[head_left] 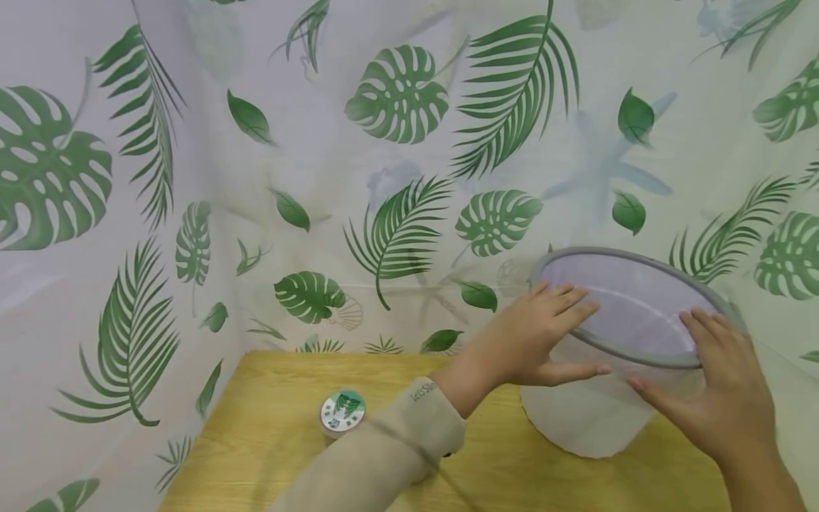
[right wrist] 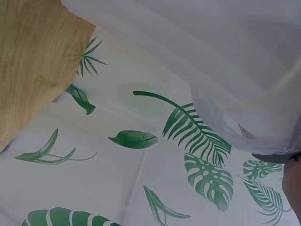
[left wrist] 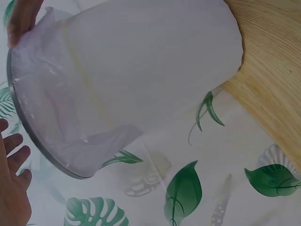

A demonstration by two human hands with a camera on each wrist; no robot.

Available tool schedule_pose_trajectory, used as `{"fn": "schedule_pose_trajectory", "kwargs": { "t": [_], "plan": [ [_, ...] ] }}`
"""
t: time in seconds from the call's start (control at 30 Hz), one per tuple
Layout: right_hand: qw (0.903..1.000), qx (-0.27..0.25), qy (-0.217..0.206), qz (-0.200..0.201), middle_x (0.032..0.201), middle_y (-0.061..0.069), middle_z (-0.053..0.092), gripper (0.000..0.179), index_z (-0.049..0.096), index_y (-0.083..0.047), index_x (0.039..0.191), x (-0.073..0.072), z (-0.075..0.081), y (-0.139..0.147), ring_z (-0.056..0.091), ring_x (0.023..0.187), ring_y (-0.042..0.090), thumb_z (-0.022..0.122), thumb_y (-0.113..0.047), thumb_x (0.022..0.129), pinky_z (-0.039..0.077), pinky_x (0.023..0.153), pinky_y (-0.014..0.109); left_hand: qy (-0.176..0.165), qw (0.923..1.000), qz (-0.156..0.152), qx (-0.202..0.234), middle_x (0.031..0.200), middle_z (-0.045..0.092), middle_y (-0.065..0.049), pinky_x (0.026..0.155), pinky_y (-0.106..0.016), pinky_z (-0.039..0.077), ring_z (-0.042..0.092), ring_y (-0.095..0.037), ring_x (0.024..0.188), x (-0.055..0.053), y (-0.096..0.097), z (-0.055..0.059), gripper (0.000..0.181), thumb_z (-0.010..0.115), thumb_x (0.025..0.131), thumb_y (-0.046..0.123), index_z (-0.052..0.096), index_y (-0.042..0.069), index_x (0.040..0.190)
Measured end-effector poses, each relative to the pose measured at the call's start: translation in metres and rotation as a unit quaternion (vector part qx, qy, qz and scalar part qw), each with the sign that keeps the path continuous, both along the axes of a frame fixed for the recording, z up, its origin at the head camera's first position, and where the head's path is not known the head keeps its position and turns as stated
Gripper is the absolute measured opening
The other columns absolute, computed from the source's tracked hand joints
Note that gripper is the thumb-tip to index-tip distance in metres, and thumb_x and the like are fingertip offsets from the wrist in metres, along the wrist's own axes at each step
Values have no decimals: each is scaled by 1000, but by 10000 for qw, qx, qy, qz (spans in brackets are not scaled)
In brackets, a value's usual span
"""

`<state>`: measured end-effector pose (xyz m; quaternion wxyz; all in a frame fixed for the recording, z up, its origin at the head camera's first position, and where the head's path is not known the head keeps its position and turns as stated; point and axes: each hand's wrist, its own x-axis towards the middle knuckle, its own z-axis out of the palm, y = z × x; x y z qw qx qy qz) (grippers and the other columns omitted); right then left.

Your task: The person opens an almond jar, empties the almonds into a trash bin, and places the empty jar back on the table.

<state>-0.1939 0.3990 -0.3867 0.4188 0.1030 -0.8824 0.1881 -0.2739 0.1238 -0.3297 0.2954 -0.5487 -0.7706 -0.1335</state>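
A white bin [head_left: 582,419] with a grey rim ring [head_left: 640,359] stands on the table at the right, lined with a thin pale-purple plastic bag [head_left: 621,299]. My left hand [head_left: 537,334] is at the left of the rim, fingers spread and thumb stretched out in front of the bin. In the left wrist view those fingers [left wrist: 19,157] show just off the ring. My right hand [head_left: 729,384] is at the right of the rim, its straight fingers reaching over the ring and its thumb outside. The bag's edge [left wrist: 113,146] hangs down outside, below the ring.
A small round tub [head_left: 343,411] with a green and white printed lid stands on the wooden table [head_left: 275,398], beside my left sleeve [head_left: 409,427]. Behind the table hangs a leaf-printed cloth [head_left: 307,178], close to the back of the bin.
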Motion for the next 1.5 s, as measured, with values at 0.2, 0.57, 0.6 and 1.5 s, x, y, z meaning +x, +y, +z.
{"fn": "schedule_pose_trajectory", "kwargs": {
  "t": [0.2,0.57,0.6,1.5],
  "plan": [
    [10000,-44,53,52,143,25,50,109,48,-4,144,1,-1,-3,33,143,41,90,-50,54,14,123,53,-514,9961,433,-570,161,27,-2,125,-37,9,26,-17,150,-11,8,-3,90,44,87,76,23,24,157],
    [9985,208,-423,-268,149,22,44,111,46,-2,145,4,5,-3,28,146,38,89,-50,55,13,123,52,-706,9854,1106,-1090,165,13,-2,126,-39,7,11,-23,154,-12,28,-18,96,34,84,84,15,25,158],
    [9982,203,-467,-312,150,21,44,110,46,-2,145,4,7,-2,27,147,37,89,-51,56,12,124,52,-689,9855,1125,-1065,165,13,-2,126,-38,6,9,-23,154,-13,29,-18,98,34,84,84,17,23,158],
    [9979,-5,-334,-555,154,16,39,111,39,-5,150,6,2,-6,23,150,34,88,-50,61,17,120,58,-321,9876,1360,-713,162,24,-8,125,-34,13,17,-20,152,-24,39,-26,102,38,86,81,24,8,156]
  ]
}}
